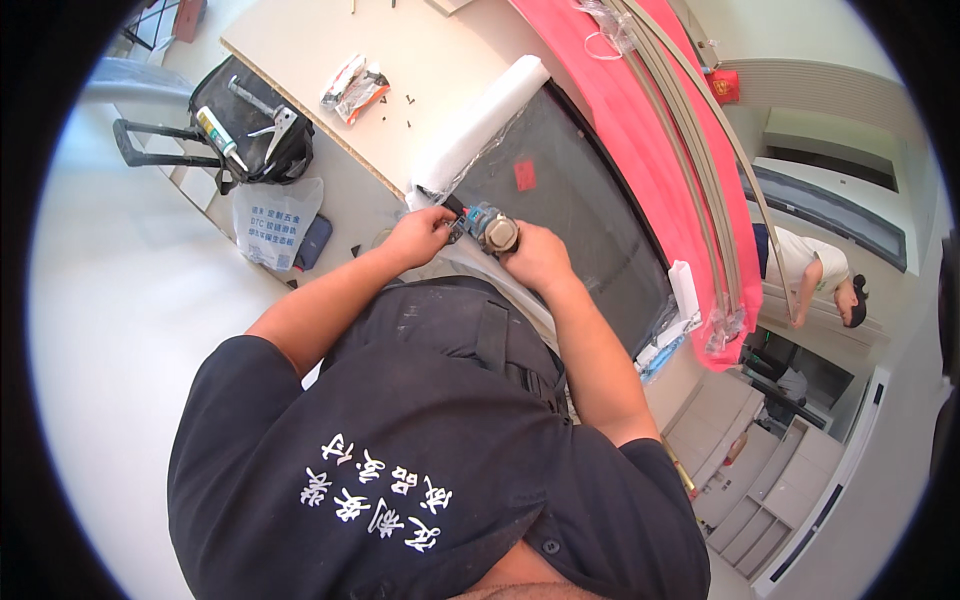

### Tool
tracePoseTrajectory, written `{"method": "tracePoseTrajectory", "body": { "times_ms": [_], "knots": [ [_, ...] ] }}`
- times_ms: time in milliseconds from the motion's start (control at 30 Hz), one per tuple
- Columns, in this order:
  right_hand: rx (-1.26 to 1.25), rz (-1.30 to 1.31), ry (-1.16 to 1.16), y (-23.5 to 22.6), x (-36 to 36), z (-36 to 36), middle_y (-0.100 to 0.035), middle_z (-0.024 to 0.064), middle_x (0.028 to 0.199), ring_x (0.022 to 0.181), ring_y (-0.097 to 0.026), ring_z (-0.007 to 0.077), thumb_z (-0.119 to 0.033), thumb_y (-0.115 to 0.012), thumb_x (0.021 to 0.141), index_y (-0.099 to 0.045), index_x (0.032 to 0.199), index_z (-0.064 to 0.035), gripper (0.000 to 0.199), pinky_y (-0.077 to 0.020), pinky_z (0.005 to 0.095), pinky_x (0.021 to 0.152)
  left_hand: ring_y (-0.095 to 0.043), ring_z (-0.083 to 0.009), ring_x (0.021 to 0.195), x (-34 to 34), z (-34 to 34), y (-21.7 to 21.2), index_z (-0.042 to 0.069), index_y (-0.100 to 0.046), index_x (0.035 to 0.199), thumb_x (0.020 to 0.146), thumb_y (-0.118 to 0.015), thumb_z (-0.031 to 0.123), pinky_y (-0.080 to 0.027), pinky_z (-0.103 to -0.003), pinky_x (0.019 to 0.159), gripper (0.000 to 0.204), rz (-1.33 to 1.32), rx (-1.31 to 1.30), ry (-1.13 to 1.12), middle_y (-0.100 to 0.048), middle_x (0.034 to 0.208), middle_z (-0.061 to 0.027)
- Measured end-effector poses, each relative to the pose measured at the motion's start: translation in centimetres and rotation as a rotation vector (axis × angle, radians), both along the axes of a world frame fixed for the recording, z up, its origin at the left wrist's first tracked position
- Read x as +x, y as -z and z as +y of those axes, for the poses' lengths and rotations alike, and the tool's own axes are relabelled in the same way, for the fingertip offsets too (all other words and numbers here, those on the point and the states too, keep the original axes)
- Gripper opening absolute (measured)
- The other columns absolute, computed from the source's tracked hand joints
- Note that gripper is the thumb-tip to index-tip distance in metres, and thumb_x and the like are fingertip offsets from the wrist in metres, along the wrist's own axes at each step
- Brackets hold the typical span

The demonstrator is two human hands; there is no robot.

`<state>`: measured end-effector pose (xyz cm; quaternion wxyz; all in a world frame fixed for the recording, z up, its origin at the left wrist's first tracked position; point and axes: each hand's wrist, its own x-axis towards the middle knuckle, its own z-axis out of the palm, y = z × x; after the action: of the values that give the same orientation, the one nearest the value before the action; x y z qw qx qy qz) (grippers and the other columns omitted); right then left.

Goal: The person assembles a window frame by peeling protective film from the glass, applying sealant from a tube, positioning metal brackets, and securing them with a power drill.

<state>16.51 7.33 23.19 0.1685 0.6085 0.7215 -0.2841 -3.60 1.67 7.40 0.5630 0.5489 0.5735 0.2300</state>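
Observation:
My right hand [538, 258] is wrapped round a cordless drill [490, 229], blue and grey, its front end pointing left toward my other hand. My left hand [424, 236] is closed, with the fingertips pinching a small metal fitting [455, 231] at the edge of a glass door panel [590, 215]. The fitting's exact shape is partly hidden by the fingers. Dark glass and a black frame make up the panel, which has a red label [525, 175] on it. White foam wrapping [490, 125] covers its left end.
A light board [290, 60] bears plastic packets [356, 90] and several loose screws [410, 99]. Left of it are a black tool bag [262, 125], a sealant tube [219, 135] and a plastic bag [275, 220]. Long strips [690, 150] lie on pink sheeting [585, 60]; another person [810, 265] stands beyond.

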Motion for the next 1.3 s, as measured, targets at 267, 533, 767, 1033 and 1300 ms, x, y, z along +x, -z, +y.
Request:
{"method": "tracePoseTrajectory", "body": {
  "times_ms": [267, 533, 767, 1033, 1300],
  "knots": [
    [0.11, 0.133, 0.013, -5.2, 4.9, -2.4, -0.074, 0.0155, 0.106, 0.1, -0.068, 0.0391, -0.024, -0.072, 0.079, -0.072, 0.119, -0.0184, 0.041, -0.0549, 0.0464, 0.084, -0.044, -0.0383, 0.142, 2.3, 4.3, 1.0, -0.006, -0.053, 0.137, 0.092, -0.058, 0.017, -0.035, -0.047, 0.119, 0.05, 0.339, 0.303, 0.255, -0.05, 0.148, -0.0241],
    [0.315, 0.24, 0.495, -2.5, 15.1, -13.3, -0.074, 0.0183, 0.106, 0.101, -0.07, 0.0394, -0.022, -0.082, 0.072, -0.071, 0.121, -0.0105, 0.051, -0.0562, 0.0428, 0.086, -0.026, -0.0389, 0.153, 0.3, 5.2, -0.2, -0.004, -0.025, 0.158, 0.086, -0.073, 0.031, -0.025, -0.047, 0.124, 0.092, 0.554, 0.273, 0.158, -0.024, 0.164, -0.0284],
    [0.255, 0.204, 0.996, 0.3, 17.4, -24.5, -0.076, 0.0176, 0.102, 0.099, -0.074, 0.0314, -0.013, -0.083, 0.07, -0.072, 0.109, -0.003, 0.041, -0.0563, 0.0389, 0.087, -0.046, -0.0403, 0.139, 0.0, 10.5, 3.0, -0.005, -0.03, 0.155, 0.089, -0.07, 0.024, -0.04, -0.042, 0.114, 0.083, 0.063, -0.16, -0.459, -0.047, 0.149, -0.0305],
    [0.48, 0.545, 1.203, 3.4, 20.0, -29.8, -0.076, 0.0108, 0.1, 0.091, -0.072, 0.0194, -0.013, -0.089, 0.072, -0.072, 0.108, 0.0018, 0.043, -0.0557, 0.0344, 0.083, -0.048, -0.0428, 0.132, -2.2, 9.5, 9.0, -0.004, -0.055, 0.136, 0.09, -0.069, 0.031, -0.035, -0.049, 0.116, 0.059, 0.557, 0.364, -0.103, -0.055, 0.138, -0.0277],
    [1.026, 0.323, 1.442, 7.4, 31.7, -34.7, -0.072, 0.0114, 0.101, 0.09, -0.069, 0.0212, -0.019, -0.093, 0.069, -0.066, 0.111, 0.0034, 0.054, -0.0553, 0.0351, 0.083, -0.043, -0.0453, 0.138, -0.4, 7.7, 8.4, -0.006, -0.055, 0.138, 0.094, -0.066, 0.026, -0.035, -0.049, 0.117, 0.055, 0.681, 0.489, 0.026, -0.049, 0.146, -0.0296]
  ]
}}
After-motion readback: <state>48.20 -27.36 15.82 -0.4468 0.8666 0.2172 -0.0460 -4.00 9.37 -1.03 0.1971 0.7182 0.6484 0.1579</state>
